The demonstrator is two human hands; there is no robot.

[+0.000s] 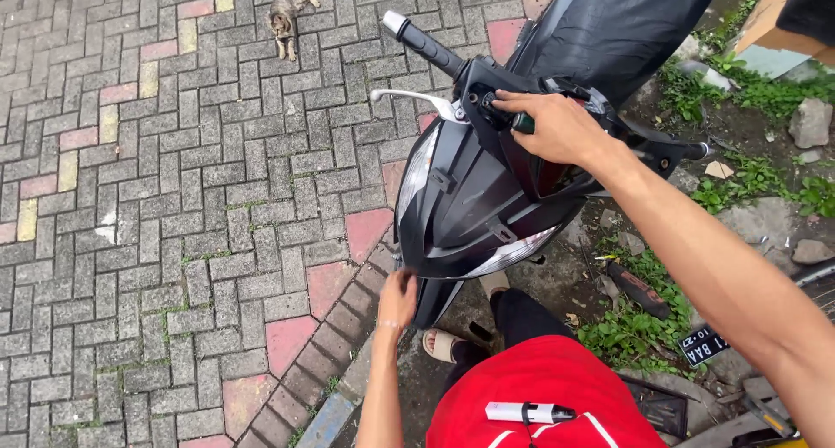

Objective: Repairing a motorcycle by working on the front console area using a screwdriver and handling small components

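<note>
Head view, looking down: a black scooter (474, 196) stands at the seam between grey-and-red brick paving (174, 196) and a patch of dirt with weeds (635, 330). The right hand (557, 126) lies over the middle of the handlebar cover, fingers curled around a small dark-green handle (523, 123) — most likely a screwdriver, its tip hidden against the panel. The left hand (397, 298) reaches low to the bottom edge of the front fairing (461, 213), fingers bent against the panel; whether it grips anything cannot be told. The left handlebar grip (426, 43) and silver brake lever (413, 97) jut out free. A red shirt (539, 396) with a clipped-on white device (526, 411) and a sandalled foot (442, 344) show below. A grey tabby cat (285, 13) sits well apart on the bricks; a licence plate (703, 344) lies in the weeds. Risks, as judged: the tool could slip off its fastener and scratch the glossy plastic; the fairing, once loose, could drop at the lower edge if the left hand gives way; small screws could vanish into dirt.
</note>
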